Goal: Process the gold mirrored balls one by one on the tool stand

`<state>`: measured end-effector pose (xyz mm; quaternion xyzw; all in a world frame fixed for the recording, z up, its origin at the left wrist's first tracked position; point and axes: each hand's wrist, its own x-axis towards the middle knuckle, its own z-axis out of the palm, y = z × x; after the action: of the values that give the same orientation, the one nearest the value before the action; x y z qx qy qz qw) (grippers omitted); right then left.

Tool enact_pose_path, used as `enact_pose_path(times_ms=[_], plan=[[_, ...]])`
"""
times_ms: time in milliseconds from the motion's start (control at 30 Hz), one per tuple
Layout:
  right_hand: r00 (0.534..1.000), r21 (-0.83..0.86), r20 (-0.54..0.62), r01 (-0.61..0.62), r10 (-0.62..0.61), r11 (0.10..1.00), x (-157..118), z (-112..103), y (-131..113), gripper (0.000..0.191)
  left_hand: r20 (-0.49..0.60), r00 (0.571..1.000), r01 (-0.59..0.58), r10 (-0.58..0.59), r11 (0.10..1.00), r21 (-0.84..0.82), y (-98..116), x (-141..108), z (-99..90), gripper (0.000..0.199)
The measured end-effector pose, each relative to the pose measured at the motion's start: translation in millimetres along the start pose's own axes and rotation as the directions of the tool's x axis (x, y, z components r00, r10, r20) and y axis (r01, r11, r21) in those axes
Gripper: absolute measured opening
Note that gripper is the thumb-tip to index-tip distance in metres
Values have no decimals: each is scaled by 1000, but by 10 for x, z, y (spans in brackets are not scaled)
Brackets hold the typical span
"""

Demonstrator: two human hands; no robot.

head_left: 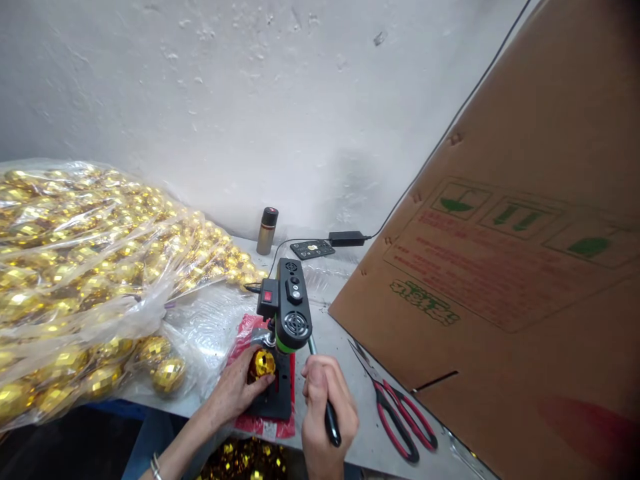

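A small black benchtop press (294,300) with a red rocker switch stands near the table's front edge, its base on a red plastic sheet (270,430). My left hand (240,387) closes its thumb and fingers around a gold faceted ball (265,363) on the base, just below the machine's head. A bracelet circles the left wrist. Wrapped round the machine's lever (333,423) is my right hand (327,413); the black grip end sticks out below the fist. The head partly hides the spot above the ball.
At left lies a large clear bag (165,300) of gold balls. Scissors (395,407) with red-black handles lie at right beside a tall cardboard box (480,267). Behind the press are a dark-capped bottle (267,231), a black panel (313,250) and a power adapter (347,239). More gold balls (245,460) show below the table edge.
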<state>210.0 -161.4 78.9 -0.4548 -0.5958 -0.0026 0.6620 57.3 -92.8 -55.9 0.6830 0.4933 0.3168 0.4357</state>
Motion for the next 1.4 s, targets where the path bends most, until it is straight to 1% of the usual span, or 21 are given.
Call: enact_pose_path(times_ms=[133, 333, 467, 567, 633, 733, 800, 933, 1067, 1200, 1400], plan=[[1000, -16, 5, 1, -1, 1000, -13, -2, 11, 29, 34, 999, -10, 6, 994, 109, 67, -12, -31, 61], [1000, -19, 12, 1, -1, 1000, -30, -13, 4, 29, 66, 998, -22, 10, 984, 178, 113, -31, -41, 59], [1000, -12, 7, 2, -2, 1000, -26, 0, 12, 29, 64, 998, -9, -8, 964, 265, 204, -27, 20, 59], [1000, -13, 8, 8, -8, 1000, -12, -1, 2, 30, 52, 998, 5, -23, 945, 328, 267, 7, 105, 50], [1000, -25, 13, 12, -12, 1000, -1, -8, -13, 29, 15, 1000, -28, 24, 938, 347, 253, 37, 163, 44], [1000, -40, 21, 19, -18, 999, 14, -20, -31, 30, -33, 990, -114, 135, 926, 361, 150, 75, 228, 41], [999, -40, 24, 26, -25, 999, 13, -23, -30, 31, -41, 986, -137, 163, 920, 367, 74, 89, 254, 40], [999, -25, 18, 32, -31, 999, -65, -6, 41, 34, -50, 986, -130, 161, 916, 380, 9, 92, 289, 40], [999, -15, -31, 44, -44, 999, -269, 49, 215, 38, -62, 984, -133, 168, 918, 373, 5, 86, 310, 37], [997, -11, -74, 30, -31, 999, -457, 92, 369, 39, -72, 980, -146, 183, 922, 360, -14, 83, 318, 39], [995, 21, -95, -13, 15, 1000, -528, 102, 402, 38, -61, 986, -122, 153, 927, 354, 1, 82, 323, 41]])
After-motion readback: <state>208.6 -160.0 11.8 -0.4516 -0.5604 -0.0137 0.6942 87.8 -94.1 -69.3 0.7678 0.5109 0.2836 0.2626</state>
